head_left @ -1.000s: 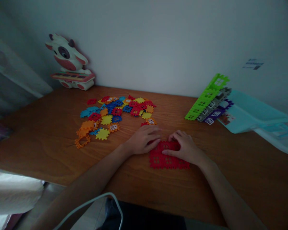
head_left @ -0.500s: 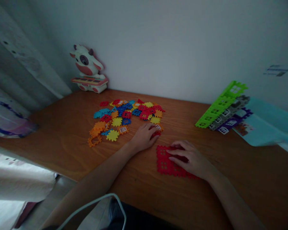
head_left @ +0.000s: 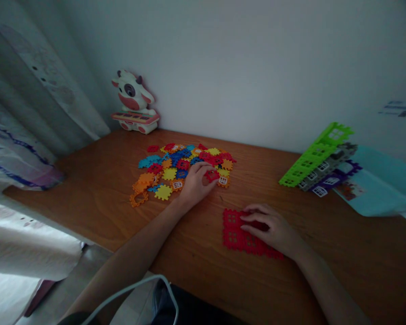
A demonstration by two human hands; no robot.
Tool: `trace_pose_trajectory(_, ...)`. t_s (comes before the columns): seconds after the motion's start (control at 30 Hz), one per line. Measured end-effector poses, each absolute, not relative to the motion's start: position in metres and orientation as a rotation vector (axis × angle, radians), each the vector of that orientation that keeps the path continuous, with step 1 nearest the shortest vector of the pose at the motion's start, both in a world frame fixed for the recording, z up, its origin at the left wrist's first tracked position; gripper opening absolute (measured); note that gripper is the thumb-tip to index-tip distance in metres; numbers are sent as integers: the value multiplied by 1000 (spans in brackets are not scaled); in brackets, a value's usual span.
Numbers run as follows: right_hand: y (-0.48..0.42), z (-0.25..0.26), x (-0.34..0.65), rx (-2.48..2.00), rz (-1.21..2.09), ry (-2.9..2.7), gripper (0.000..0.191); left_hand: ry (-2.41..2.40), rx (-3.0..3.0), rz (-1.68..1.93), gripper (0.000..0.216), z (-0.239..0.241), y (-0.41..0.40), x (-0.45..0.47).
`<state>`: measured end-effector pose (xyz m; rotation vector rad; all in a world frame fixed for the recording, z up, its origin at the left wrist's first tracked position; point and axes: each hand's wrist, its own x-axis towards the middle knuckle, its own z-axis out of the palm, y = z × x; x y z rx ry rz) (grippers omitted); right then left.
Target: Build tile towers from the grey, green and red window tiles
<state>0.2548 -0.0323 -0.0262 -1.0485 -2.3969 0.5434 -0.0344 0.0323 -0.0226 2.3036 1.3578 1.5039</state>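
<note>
My left hand (head_left: 196,183) reaches to the near edge of a pile of coloured toothed plastic tiles (head_left: 176,167). Its fingertips are pinched on a red tile (head_left: 211,175) at the pile's right side. My right hand (head_left: 274,228) lies flat with fingers spread on a red panel (head_left: 235,232) of joined tiles, which rests flat on the wooden desk (head_left: 104,189) in front of me. An orange tile with a white window (head_left: 223,181) lies just right of my left hand.
A cow-shaped toy keyboard (head_left: 135,106) stands at the back left against the wall. Green, grey and purple tile panels (head_left: 316,158) lean on a light blue folder (head_left: 382,185) at the right. A curtain (head_left: 30,108) hangs at the left. A white cable (head_left: 131,284) curves near my lap.
My left hand has left the red panel, moved up and left to the pile and closed on a red tile. My right hand stays on the panel. My view has swung left.
</note>
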Motion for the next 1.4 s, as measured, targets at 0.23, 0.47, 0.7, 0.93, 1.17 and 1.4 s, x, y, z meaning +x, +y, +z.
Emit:
trace_pose_trajectory(0.23, -34, -23, 255, -1126, 613, -2346, 24, 1074, 2384, 1482, 16, -31, 20, -17)
trace_pose_trajectory(0.47, -34, -27, 256, -1211, 799, -2080, 38, 564, 2715, 912, 26, -25, -23, 17)
trace_pose_trajectory(0.7, -29, -27, 256, -1225, 683, -1958, 16, 714, 2747, 989, 39, -22, -27, 20)
trace_pose_trajectory(0.93, -27, -35, 258, -1362, 686, -1714, 30, 741, 2779, 791, 25, -23, -23, 17)
trace_pose_trajectory(1.17, -25, -33, 258, -1362, 677, -1707, 26, 620, 2790, 653, 23, -25, -20, 16)
trace_pose_trajectory(1.4, -25, -35, 262, -1302, 699, -1809, 28, 633, 2769, 665, 23, -25, -19, 16)
